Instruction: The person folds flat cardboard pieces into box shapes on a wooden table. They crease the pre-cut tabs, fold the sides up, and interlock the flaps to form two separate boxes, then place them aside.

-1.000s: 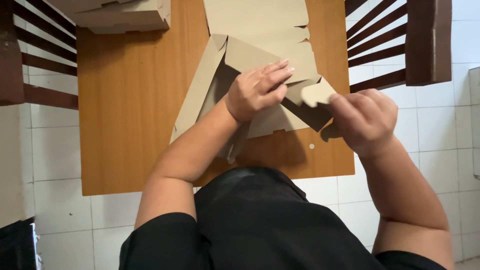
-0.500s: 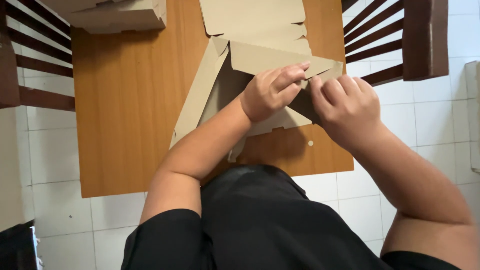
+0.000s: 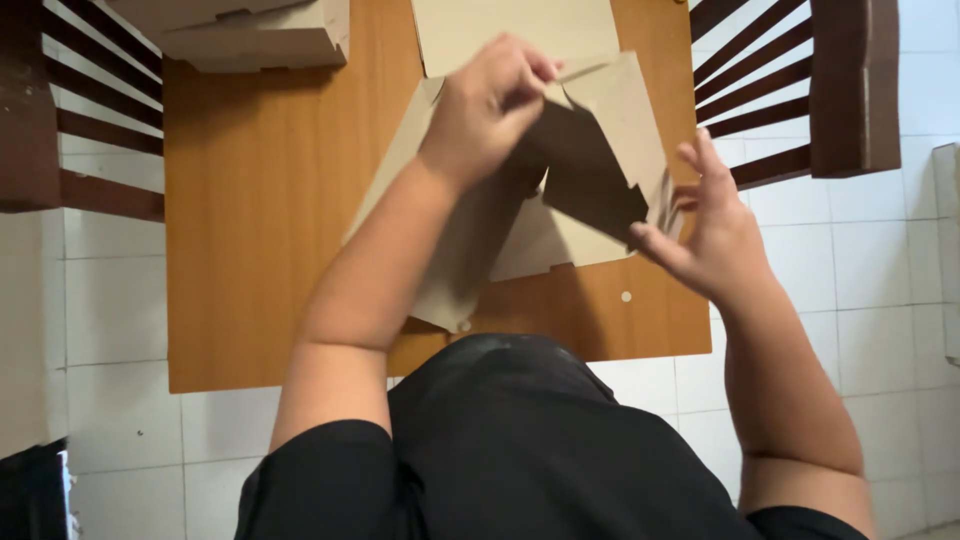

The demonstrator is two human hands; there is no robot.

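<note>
A flat-cut cardboard box blank (image 3: 590, 130) is held half-folded over the far right part of the wooden desk (image 3: 260, 230), its long axis running from the far edge toward the near edge. One panel is raised and tilted, its shadowed inner face turned toward the person, while the lower flaps lie flat on the desk and reach toward the near edge.

The left hand (image 3: 485, 105) is closed in a narrow grip on the upper edge of the raised panel — fingers pinched over the fold. The right hand (image 3: 715, 235) is spread wide at the panel's right side, with only the thumb and fingertips touching the cardboard edge.

At the far left corner of the desk a folded cardboard box (image 3: 250, 35) is seen, well apart from the hands. Dark wooden chairs (image 3: 800, 90) stand at both sides of the desk on the white tiled floor (image 3: 110, 320).
</note>
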